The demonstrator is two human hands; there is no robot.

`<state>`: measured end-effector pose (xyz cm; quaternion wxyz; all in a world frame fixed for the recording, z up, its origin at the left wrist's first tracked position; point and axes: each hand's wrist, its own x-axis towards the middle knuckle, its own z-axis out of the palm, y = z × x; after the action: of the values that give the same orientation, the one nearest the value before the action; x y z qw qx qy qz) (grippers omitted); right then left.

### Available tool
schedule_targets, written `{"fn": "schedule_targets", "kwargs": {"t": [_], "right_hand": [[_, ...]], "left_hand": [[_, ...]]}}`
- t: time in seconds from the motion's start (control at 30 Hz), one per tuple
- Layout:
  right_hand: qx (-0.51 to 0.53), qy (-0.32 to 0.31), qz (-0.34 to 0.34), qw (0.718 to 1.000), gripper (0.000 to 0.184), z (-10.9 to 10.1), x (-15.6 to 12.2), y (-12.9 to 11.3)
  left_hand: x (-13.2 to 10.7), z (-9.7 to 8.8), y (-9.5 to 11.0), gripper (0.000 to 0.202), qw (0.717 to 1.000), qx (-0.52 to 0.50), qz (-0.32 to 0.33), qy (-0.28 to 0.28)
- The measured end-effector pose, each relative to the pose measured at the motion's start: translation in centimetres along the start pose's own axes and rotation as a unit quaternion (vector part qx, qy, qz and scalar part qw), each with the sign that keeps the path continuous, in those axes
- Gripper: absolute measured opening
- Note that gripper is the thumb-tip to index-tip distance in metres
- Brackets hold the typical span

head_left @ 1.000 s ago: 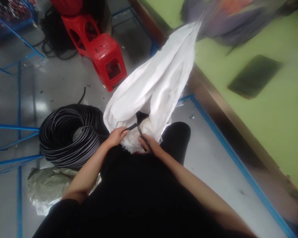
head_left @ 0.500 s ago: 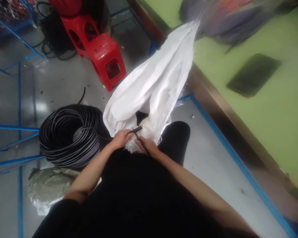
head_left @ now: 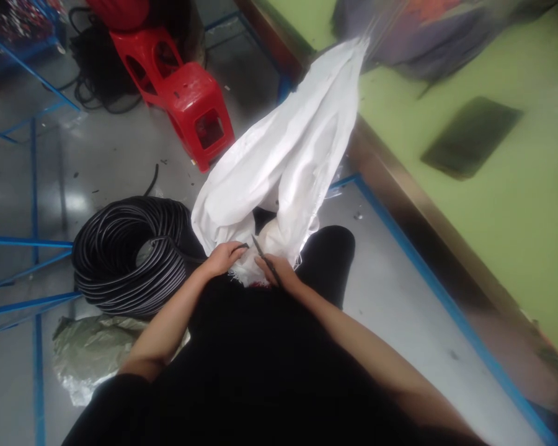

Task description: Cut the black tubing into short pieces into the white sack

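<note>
My left hand point(head_left: 224, 257) is closed on a black cable point(head_left: 186, 251) that runs from a large black coil point(head_left: 130, 254) on the floor to my lap. My right hand point(head_left: 279, 271) grips a thin dark tool point(head_left: 265, 260), likely scissors or cutters, its tip pointing at the cable's short end next to my left fingers. Both hands sit at the mouth of a white woven sack point(head_left: 288, 161) that hangs from the table edge down to my knees.
A green table point(head_left: 516, 204) with a brown edge runs along the right, with a dark flat object point(head_left: 469, 136) on it. Red plastic stools point(head_left: 186, 93) stand on the grey floor behind the coil. Blue metal frames point(head_left: 32, 248) stand left; a crumpled grey bag point(head_left: 93, 353) lies below the coil.
The black cable stub sticking out past my left fingers has become shorter. Both hands shifted slightly, and the tool's tip now points up beside the cable end.
</note>
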<state>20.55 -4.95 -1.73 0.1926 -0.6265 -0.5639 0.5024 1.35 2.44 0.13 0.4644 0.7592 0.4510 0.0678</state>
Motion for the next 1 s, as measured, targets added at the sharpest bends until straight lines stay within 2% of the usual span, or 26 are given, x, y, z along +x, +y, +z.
{"fn": "schedule_targets", "kwargs": {"t": [0.13, 0.27, 0.37, 0.47, 0.57, 0.67, 0.77, 0.87, 1.0], "right_hand": [[0.106, -0.036, 0.003, 0.994, 0.043, -0.2, 0.3, -0.7], [0.128, -0.033, -0.021, 0.991, 0.036, -0.2, 0.4, -1.1], [0.127, -0.001, -0.018, 0.992, 0.034, -0.4, 0.6, -1.2], [0.129, 0.029, 0.016, 0.991, 0.034, -0.7, 0.9, -1.1], [0.134, 0.024, 0.032, 0.990, 0.036, -0.9, 0.9, -0.9], [0.104, 0.011, 0.013, 0.994, 0.038, -1.1, 0.5, -0.5], [0.025, -0.014, -0.003, 1.000, 0.034, -0.9, 0.1, -0.3], [-0.035, -0.035, -0.017, 0.999, 0.030, -0.6, -0.1, -0.3], [-0.053, -0.046, -0.023, 0.997, 0.032, -0.1, 0.2, -0.3]], "left_hand": [[-0.3, 1.6, 0.3, 0.038, 0.999, -0.034, 0.017, -0.020], [-0.9, 2.7, 0.2, 0.053, 0.997, -0.049, 0.012, -0.060], [-1.3, 2.1, -0.4, 0.052, 0.999, -0.024, 0.019, -0.043], [-1.5, 1.0, -1.1, 0.035, 0.999, 0.011, 0.019, -0.041], [-1.4, 0.1, -1.4, 0.033, 1.000, 0.019, -0.006, -0.010], [-1.0, -0.6, -1.3, 0.033, 0.998, 0.024, -0.031, 0.049], [-0.4, -1.0, -0.9, 0.032, 0.996, 0.031, -0.037, 0.070], [-0.1, -0.9, -0.3, 0.031, 0.997, 0.036, -0.025, 0.063], [-0.1, -0.1, 0.3, 0.031, 0.999, 0.037, -0.012, 0.025]]}}
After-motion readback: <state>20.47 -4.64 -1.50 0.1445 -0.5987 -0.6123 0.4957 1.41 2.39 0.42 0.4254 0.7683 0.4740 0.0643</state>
